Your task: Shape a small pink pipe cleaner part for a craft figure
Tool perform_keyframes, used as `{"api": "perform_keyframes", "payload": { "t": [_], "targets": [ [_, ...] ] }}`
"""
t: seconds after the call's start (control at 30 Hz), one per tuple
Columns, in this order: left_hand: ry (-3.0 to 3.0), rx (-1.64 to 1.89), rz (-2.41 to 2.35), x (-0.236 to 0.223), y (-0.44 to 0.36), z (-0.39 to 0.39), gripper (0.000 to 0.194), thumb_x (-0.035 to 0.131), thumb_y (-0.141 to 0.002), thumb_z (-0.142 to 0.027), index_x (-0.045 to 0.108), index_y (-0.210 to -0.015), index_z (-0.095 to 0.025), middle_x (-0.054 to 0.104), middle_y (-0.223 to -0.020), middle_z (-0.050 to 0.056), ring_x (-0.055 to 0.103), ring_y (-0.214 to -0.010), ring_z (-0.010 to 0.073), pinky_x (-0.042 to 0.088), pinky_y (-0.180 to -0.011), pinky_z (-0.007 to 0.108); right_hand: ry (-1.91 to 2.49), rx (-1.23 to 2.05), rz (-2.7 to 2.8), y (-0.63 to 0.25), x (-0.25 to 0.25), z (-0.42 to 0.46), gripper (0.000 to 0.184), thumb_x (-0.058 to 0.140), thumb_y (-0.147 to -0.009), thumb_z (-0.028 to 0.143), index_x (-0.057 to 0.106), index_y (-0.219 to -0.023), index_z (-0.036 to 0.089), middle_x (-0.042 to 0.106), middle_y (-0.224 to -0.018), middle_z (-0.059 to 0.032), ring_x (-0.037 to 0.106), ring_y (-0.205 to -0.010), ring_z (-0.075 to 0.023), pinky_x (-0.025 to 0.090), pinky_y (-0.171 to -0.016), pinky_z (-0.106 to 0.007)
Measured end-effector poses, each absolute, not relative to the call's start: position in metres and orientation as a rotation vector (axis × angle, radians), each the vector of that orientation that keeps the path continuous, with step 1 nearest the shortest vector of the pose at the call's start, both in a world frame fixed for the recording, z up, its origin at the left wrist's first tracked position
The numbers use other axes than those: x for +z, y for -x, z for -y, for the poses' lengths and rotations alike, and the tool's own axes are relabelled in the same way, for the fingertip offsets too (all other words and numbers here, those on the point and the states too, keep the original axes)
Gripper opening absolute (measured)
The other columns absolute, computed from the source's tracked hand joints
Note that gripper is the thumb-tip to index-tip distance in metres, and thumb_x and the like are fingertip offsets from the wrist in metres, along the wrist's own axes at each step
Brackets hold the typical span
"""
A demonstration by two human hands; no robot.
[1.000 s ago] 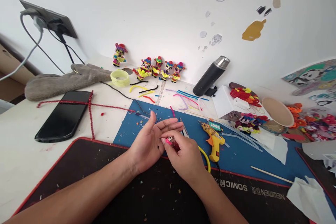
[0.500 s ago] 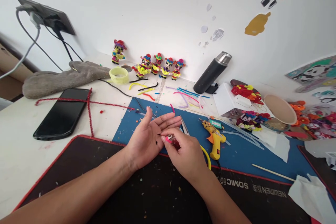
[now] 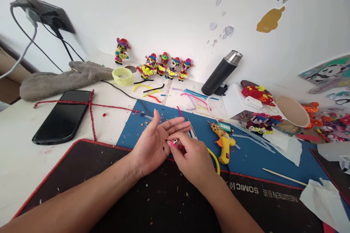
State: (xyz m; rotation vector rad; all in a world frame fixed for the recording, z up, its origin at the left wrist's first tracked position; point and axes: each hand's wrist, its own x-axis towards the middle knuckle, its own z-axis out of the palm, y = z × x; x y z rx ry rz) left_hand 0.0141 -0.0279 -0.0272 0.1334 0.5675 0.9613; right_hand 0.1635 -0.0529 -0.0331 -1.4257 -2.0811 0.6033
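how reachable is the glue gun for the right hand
Probably yes: the glue gun lies nearby, with only a yellow strand seen between, though the right hand may first need to put down the red piece.

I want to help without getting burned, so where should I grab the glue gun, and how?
Probably by the handle of the glue gun, coming from the right. It lies with its handle toward you and its nozzle pointing away; the right hand is on its left. I can't tell if it's hot.
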Motion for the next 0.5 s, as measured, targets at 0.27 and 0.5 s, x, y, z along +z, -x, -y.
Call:
{"api": "perform_keyframes", "payload": {
  "t": [0.27,0.5],
  "targets": [
    [-0.134,0.955,-0.569,-0.027,-0.0142,0.0277,0.073,0.032,-0.106,-0.067,0.074,-0.116,-0.008,0.07,-0.138,0.023,0.063,-0.133,0.0344,0.048,-0.114,0.044,1.449,0.687,2.024,-0.1627,-0.0308,0.0536,0.013,0.063,-0.093,0.019,0.074,-0.097,0.024,0.077,-0.075,0.0014,0.065,-0.058,-0.0154,0.04,-0.057,-0.025],
    [-0.117,0.967,-0.581,-0.0255,-0.0137,0.0266,0.074,0.031,-0.106,-0.066,0.074,-0.116,-0.007,0.071,-0.136,0.024,0.064,-0.132,0.0344,0.05,-0.112,0.044,1.444,0.692,2.012,-0.1631,-0.0312,0.0514,0.012,0.063,-0.094,0.021,0.074,-0.098,0.023,0.078,-0.077,0.0005,0.067,-0.061,-0.016,0.042,-0.058,-0.025]
  ]
}}
